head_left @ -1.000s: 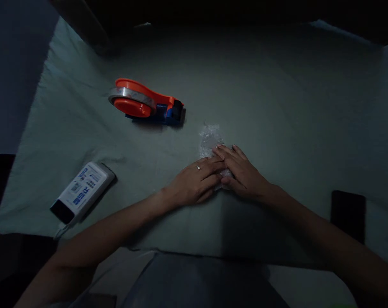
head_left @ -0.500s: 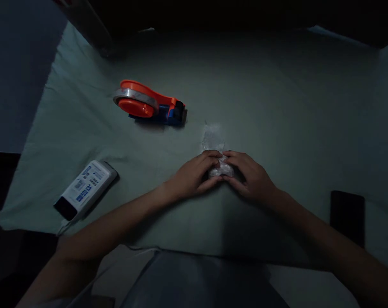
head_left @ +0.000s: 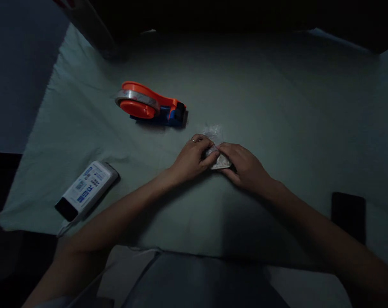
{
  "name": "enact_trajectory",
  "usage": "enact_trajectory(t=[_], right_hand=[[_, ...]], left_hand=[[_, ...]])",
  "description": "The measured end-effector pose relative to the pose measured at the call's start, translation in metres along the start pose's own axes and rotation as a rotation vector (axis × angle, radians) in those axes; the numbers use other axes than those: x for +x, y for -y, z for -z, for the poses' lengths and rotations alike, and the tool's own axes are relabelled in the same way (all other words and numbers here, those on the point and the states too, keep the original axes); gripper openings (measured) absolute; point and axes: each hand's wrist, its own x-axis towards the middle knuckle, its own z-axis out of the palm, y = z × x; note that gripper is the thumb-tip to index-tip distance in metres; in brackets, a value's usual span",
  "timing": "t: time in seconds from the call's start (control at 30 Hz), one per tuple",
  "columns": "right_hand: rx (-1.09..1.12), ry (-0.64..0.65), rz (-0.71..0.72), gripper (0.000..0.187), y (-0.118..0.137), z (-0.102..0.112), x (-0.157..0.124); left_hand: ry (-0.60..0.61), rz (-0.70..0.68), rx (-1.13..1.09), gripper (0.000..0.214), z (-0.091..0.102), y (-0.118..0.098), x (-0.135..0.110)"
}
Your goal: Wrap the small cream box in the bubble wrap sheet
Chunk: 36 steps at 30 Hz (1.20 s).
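Between my hands is a small, pale, flat-looking packet in clear, crinkled plastic; what it contains is hidden. My left hand, with a ring on one finger, is closed on its left side, thumb across the top. Gripping the right side is my right hand, its thumb along the near edge and its fingers over the far edge. A loose stretch of clear plastic wrap spreads on the cloth just beyond my fingers.
An orange and blue tape dispenser stands beyond my left hand. A white boxy device with blue print and a cable lies at the left. To the right is a dark phone-like slab. Pale green cloth covers the table.
Both hands have shifted slightly away from me with the packet. My left thumb now lies over its top, and more of the packet's pale near edge shows.
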Motion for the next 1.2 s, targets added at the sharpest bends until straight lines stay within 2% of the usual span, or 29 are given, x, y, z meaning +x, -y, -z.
enact_trajectory(t=[0.1, 0.2, 0.3, 0.37, 0.47, 0.53, 0.63, 0.77, 0.83, 0.93, 1.03, 1.13, 1.2], right_hand=[[0.049, 0.066, -0.035, 0.044, -0.001, 0.009, 0.006], [0.140, 0.153, -0.087, 0.043, 0.002, 0.018, 0.011], [0.227, 0.210, -0.159, 0.041, 0.004, 0.021, 0.012], [0.252, 0.190, -0.202, 0.039, 0.004, 0.018, 0.012], [0.197, 0.119, -0.249, 0.040, 0.003, 0.010, 0.011], [0.127, 0.028, -0.259, 0.043, 0.003, 0.007, 0.010], [0.027, -0.104, -0.179, 0.042, 0.005, 0.004, 0.006], [-0.046, -0.047, 0.001, 0.042, 0.004, 0.002, -0.001], [-0.073, -0.034, 0.022, 0.039, 0.003, 0.000, -0.003], [-0.082, -0.056, 0.030, 0.035, 0.000, -0.003, -0.003], [-0.066, -0.061, 0.017, 0.036, 0.000, -0.005, -0.003], [-0.056, -0.057, 0.005, 0.037, -0.001, -0.005, -0.004], [-0.058, -0.050, 0.007, 0.037, -0.001, -0.005, -0.004]], left_hand=[[-0.032, -0.027, -0.054, 0.028, 0.005, -0.001, -0.005], [-0.068, -0.151, -0.072, 0.050, 0.007, -0.004, -0.016], [0.000, -0.215, -0.100, 0.037, 0.006, -0.007, -0.023], [0.013, -0.170, -0.127, 0.029, 0.004, -0.007, -0.024], [0.001, -0.101, -0.097, 0.032, 0.002, -0.004, -0.020], [-0.002, -0.060, -0.050, 0.033, 0.001, -0.002, -0.017], [0.008, -0.017, -0.003, 0.032, 0.001, 0.000, -0.014], [0.026, -0.010, -0.018, 0.027, 0.006, 0.003, -0.011], [-0.027, -0.001, 0.006, 0.027, 0.011, 0.007, -0.006], [-0.140, 0.089, 0.186, 0.025, 0.018, 0.013, 0.006], [-0.069, 0.143, 0.304, 0.024, 0.017, 0.016, 0.023], [-0.033, 0.164, 0.295, 0.025, 0.012, 0.014, 0.036], [-0.023, 0.183, 0.257, 0.018, 0.009, 0.012, 0.042]])
